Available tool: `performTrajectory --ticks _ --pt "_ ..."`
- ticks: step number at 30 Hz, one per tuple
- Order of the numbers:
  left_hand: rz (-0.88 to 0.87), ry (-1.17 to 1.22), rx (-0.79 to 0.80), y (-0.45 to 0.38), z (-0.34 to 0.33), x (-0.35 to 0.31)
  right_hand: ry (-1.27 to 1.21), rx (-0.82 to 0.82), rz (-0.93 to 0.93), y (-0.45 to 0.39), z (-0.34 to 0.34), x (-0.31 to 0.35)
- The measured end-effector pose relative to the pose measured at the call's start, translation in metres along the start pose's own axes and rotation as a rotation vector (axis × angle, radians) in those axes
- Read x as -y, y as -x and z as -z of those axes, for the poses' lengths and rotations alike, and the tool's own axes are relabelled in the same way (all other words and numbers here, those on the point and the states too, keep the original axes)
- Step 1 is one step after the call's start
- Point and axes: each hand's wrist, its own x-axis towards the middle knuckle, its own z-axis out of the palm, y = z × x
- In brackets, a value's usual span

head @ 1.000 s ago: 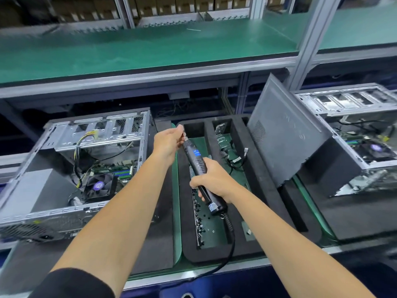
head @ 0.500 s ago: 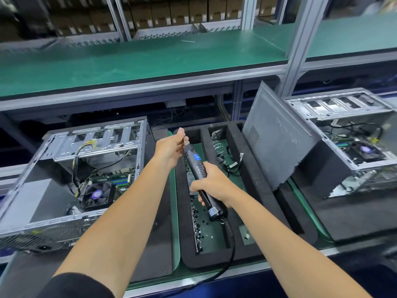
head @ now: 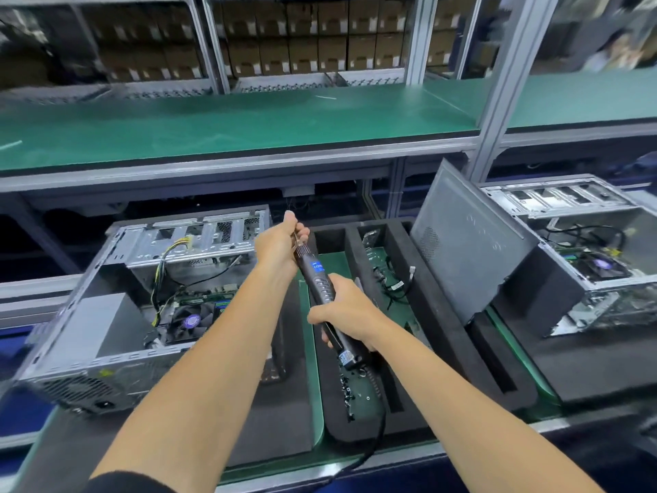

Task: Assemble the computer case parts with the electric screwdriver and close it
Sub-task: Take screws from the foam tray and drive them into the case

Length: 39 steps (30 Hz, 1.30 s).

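A black electric screwdriver (head: 320, 279) with a blue label is held above the foam tray, tip pointing up and away. My right hand (head: 350, 313) grips its lower handle. My left hand (head: 281, 241) pinches the bit end at the tip. An open computer case (head: 142, 297) lies on its side at the left, showing fan, cables and motherboard. A grey side panel (head: 465, 243) leans against a second open case (head: 583, 250) at the right.
A black foam tray (head: 444, 332) with long slots sits in the middle; loose screws (head: 350, 386) lie in one slot, cables (head: 387, 275) in another. The screwdriver's cord (head: 373, 446) runs off the front edge. A green shelf (head: 249, 126) spans overhead.
The view has tilted up a little, so the hands and cases sit lower in the frame. Both hands keep their hold on the screwdriver, the left one still at the tip.
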Motion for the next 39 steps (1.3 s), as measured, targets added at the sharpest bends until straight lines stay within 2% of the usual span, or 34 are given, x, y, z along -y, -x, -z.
performTrajectory --ticks 11,21,25,32,36,39 --pt "-0.028 0.028 0.023 0.027 0.105 -0.081 0.042 -0.044 0.041 0.016 -0.13 0.053" --pt "-0.128 -0.05 -0.081 0.053 0.214 -0.132 0.043 -0.059 0.036 0.042 -0.251 0.068" --pt "-0.144 -0.148 -0.106 0.058 0.243 -0.138 0.021 -0.031 0.011 0.053 -0.277 0.067" --pt "-0.136 -0.23 -0.022 0.068 0.272 -0.149 0.014 -0.019 0.012 0.063 -0.295 0.067" --pt "-0.181 -0.472 -0.062 0.07 0.287 -0.154 0.002 0.0 0.01 0.065 -0.306 0.066" --pt "-0.196 -0.576 -0.034 0.072 0.293 -0.155 -0.019 0.014 0.019 0.066 -0.313 0.06"
